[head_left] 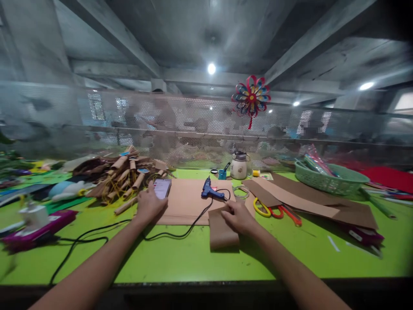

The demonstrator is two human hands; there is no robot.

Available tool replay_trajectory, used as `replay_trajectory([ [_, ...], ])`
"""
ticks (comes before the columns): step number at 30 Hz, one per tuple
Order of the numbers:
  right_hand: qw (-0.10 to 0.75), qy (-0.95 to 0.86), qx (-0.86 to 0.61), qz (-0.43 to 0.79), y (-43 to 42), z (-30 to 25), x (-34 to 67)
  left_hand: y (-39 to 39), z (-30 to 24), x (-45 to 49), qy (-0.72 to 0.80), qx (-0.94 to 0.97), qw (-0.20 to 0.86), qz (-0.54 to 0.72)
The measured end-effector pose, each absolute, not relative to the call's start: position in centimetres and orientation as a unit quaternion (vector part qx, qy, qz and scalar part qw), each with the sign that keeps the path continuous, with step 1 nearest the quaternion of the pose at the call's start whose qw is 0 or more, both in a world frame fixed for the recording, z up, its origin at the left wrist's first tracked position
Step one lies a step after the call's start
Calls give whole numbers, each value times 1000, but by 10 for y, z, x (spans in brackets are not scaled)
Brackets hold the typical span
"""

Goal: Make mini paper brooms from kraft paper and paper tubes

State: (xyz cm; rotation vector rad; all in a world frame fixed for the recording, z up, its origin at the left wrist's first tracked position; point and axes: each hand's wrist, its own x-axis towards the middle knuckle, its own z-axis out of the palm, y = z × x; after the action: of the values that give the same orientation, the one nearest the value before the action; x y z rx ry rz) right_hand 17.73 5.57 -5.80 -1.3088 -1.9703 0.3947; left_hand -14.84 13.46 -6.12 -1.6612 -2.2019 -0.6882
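Note:
My left hand [150, 202] is closed around the left and near edges of a smartphone [163, 188], its lit screen facing up. The phone is over the left end of a tan cardboard sheet [187, 202]. Further right, the bent fingers of my right hand [239, 217] pinch the upper right part of a brown paper piece [223, 238], which curls at its near end. Beyond that hand a blue glue gun [211, 189] lies on the cardboard, its black cord running left.
Left stand a bundle of brown paper rolls [129, 176] and a purple power strip [58, 224]. Right lie yellow-handled scissors [262, 207], an orange-handled tool [292, 214], brown sheets [351, 211] and a green basket [332, 178]. A white jar [238, 167] stands behind, before a mesh screen [200, 129].

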Motion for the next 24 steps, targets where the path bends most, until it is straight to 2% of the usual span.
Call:
replay_trajectory([
  [11,347,-771,-515,141,57,-63,179,132,-63,-148,-752,-573,128,-301],
  [20,332,-775,-517,151,57,-68,179,133,-61,-147,-727,-559,145,-372],
  [24,323,-780,-514,152,60,-73,180,140,-60,-163,-730,-549,173,-367],
])
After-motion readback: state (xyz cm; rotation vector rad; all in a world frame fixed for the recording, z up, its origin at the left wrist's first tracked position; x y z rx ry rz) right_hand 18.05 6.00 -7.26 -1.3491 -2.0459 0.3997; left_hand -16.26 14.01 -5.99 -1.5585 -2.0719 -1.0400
